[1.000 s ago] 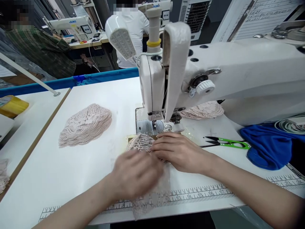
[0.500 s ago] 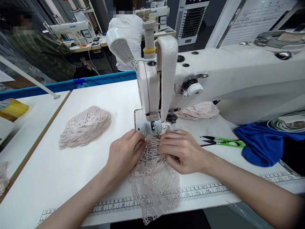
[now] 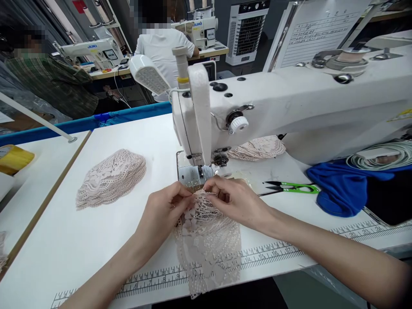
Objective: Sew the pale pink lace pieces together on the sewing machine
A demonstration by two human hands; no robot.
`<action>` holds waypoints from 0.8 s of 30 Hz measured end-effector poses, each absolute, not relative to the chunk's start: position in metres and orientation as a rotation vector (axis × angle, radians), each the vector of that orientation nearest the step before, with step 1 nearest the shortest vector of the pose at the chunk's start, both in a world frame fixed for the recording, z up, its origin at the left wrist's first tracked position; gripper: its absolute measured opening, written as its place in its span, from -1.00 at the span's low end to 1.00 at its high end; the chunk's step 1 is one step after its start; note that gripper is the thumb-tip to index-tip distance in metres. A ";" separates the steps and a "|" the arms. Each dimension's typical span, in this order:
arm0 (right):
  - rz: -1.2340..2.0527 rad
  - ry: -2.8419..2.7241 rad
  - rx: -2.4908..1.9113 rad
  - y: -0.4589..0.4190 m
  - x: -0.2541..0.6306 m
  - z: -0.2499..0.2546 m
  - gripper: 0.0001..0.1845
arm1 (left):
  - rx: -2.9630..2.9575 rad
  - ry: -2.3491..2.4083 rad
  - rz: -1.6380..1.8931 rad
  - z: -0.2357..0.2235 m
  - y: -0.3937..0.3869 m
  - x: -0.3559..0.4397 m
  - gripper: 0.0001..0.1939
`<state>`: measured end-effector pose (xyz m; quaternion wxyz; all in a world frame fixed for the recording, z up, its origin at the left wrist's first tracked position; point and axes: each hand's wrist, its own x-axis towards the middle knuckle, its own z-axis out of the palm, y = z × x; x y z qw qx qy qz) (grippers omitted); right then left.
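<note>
A pale pink piece of lace [image 3: 209,244] hangs from my fingers over the table's front edge. My left hand [image 3: 167,210] pinches its upper left edge between thumb and fingers. On the other side, my right hand [image 3: 234,199] is closed on the upper right edge, the two sets of fingertips close together. Just behind them are the needle plate [image 3: 188,174] and presser foot [image 3: 201,171] of the white sewing machine [image 3: 193,116]. The lace's top edge lies in front of the foot. Fingers partly hide the gathered part of the lace.
A stack of lace pieces [image 3: 112,178] lies to the left, another lace stack [image 3: 257,148] behind the needle. Green thread snips [image 3: 292,187] and a blue cloth [image 3: 341,189] lie right. A printed ruler [image 3: 270,253] runs along the front edge. Two people sit beyond the table.
Both hands have drawn the lace's top edge slightly back from the presser foot, and the fingertips have come closer together in a pinch. The camera view has shifted a little.
</note>
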<state>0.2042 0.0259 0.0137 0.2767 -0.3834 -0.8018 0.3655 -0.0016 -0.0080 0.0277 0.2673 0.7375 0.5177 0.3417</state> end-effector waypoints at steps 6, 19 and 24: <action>0.831 -2.205 -0.991 0.024 0.201 0.014 -0.81 | 2.080 1.431 0.911 0.026 -0.012 -0.001 -0.87; 0.788 -2.263 -0.884 0.024 0.203 0.010 -0.87 | 2.613 1.356 0.983 0.017 -0.012 0.002 -0.92; 0.753 -2.268 -0.796 0.024 0.204 0.008 -0.85 | 2.686 1.341 1.020 0.016 -0.011 0.001 -0.93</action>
